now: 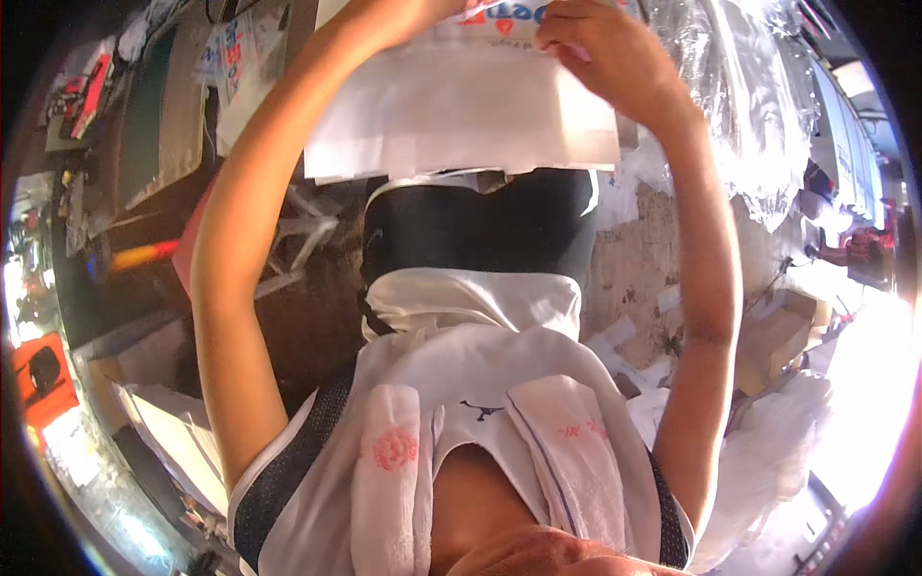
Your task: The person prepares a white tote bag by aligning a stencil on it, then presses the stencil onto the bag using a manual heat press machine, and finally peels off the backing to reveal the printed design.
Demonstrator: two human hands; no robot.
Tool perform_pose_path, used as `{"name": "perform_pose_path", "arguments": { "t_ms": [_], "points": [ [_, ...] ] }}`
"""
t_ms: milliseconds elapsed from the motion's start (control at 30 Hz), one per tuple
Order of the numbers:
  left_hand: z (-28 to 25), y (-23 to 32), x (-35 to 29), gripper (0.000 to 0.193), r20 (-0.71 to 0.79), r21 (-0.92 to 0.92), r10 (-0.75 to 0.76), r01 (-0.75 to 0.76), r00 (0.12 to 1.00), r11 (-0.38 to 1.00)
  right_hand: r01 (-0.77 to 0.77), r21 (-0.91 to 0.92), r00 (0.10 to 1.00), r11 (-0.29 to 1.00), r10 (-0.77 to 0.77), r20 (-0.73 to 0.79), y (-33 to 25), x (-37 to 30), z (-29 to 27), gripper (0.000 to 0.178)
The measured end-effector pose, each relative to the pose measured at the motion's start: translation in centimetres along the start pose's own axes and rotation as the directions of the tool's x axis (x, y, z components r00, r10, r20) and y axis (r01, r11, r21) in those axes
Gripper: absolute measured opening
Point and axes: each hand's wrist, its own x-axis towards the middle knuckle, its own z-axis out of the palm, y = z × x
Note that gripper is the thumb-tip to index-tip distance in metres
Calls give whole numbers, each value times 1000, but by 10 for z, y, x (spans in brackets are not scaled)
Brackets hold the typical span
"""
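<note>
A white sheet-like bag (pixel 451 106) with blue and red print along its far part lies in front of me, its near edge hanging toward my lap. My right hand (pixel 615 58) is over its far right part, fingers curled and closed on the printed material. At the top edge of the view, my left hand (pixel 423 12) reaches over the far left part of the bag. Its fingers are mostly cut off by the frame, so their grip is hidden.
Crumpled clear plastic wrap (pixel 759 106) lies at the right. Another printed white bag (pixel 230 72) is at the left, beside a dark panel with a brown edge (pixel 158 115). A cardboard box (pixel 783 331) stands low on the right; an orange object (pixel 43 379) is far left.
</note>
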Motion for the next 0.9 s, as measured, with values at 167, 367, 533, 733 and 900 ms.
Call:
{"name": "perform_pose_path", "arguments": {
  "t_ms": [167, 367, 533, 733, 900],
  "points": [
    [0, 3, 8, 12, 35, -96, -110, 113, 993, 989, 28, 52, 1000, 998, -28, -2, -13, 16, -2, 13],
    [-1, -4, 3, 12, 43, -134, -99, 104, 994, 986, 6, 9, 997, 1000, -7, 76, -11, 15, -6, 13],
    [0, -5, 5, 12, 40, -82, -135, 138, 990, 987, 15, 46, 998, 999, -18, 65, -16, 23, -5, 12],
    [2, -11, 4, 13, -7, -110, 21, -22, 1000, 994, 14, -15, 995, 1000, -12, 102, -16, 35, -7, 12],
    [0, -8, -2, 14, 25, -176, -74, 77, 997, 981, -9, -71, 984, 997, 21, 176, -15, 37, -14, 11]
  ]
}}
